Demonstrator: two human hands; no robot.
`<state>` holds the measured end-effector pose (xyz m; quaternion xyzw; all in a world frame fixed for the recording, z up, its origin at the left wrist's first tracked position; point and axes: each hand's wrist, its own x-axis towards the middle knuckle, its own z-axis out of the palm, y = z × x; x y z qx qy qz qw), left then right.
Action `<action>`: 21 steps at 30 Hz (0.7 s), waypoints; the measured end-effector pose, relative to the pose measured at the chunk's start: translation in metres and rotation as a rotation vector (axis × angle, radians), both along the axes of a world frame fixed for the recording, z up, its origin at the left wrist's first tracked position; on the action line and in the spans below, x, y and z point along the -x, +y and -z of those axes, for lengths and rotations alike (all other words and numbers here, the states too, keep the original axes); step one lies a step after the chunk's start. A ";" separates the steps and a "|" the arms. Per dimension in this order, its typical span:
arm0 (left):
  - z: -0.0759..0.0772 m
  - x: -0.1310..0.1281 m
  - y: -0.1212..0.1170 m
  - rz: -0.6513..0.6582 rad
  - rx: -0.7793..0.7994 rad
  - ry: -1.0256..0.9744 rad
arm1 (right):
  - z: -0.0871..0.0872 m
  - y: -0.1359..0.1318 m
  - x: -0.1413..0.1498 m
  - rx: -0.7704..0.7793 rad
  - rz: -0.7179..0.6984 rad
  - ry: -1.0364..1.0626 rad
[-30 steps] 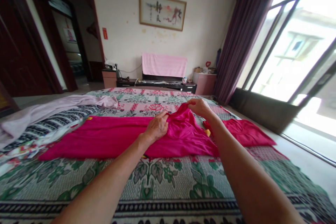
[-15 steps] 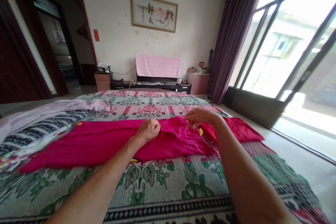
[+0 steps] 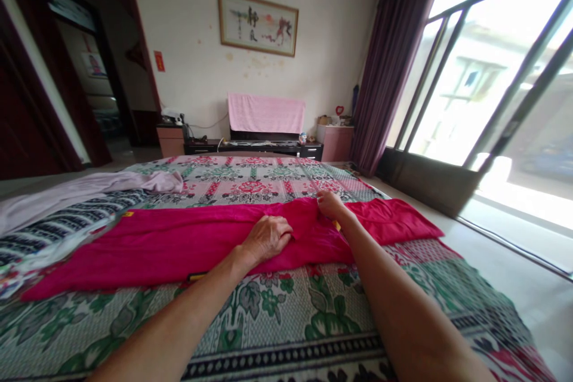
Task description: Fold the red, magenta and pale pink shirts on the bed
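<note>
A long bright pink garment (image 3: pixel 179 245) lies stretched from left to right across the patterned bed cover (image 3: pixel 250 316). My left hand (image 3: pixel 268 237) rests over its middle, with fingers curled down and closed on the fabric. Farther right, my right hand (image 3: pixel 331 205) has its fingers closed on the cloth near the far edge. A small yellow patch shows beside my right wrist. Beyond that wrist lies a redder stretch of cloth (image 3: pixel 398 221); whether it belongs to the same garment is unclear.
At the left lie a pale pink cloth (image 3: pixel 111 182) and a black-and-white patterned cloth (image 3: pixel 71 221). Beyond the bed stands a low cabinet (image 3: pixel 201 148) with a pink towel (image 3: pixel 266 112) above it. Glass doors (image 3: pixel 474 89) and a purple curtain (image 3: pixel 385 65) are on the right.
My left hand has moved right and slightly nearer along the garment. The right hand has come down onto the far edge and closed. The fabric between them lies flatter.
</note>
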<state>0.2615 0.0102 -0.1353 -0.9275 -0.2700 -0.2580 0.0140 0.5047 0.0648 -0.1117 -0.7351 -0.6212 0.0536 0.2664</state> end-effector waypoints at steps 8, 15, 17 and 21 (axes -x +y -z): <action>-0.015 0.004 0.012 -0.416 0.210 -0.446 | 0.000 -0.005 0.002 0.055 -0.044 0.008; -0.028 0.007 0.010 -0.406 0.303 -0.570 | -0.005 -0.010 0.004 0.120 -0.169 0.058; -0.029 0.005 0.008 -0.375 0.313 -0.574 | -0.004 -0.010 0.004 0.150 -0.199 0.083; -0.033 0.003 0.003 -0.327 0.331 -0.626 | -0.002 -0.007 0.006 0.132 -0.104 -0.031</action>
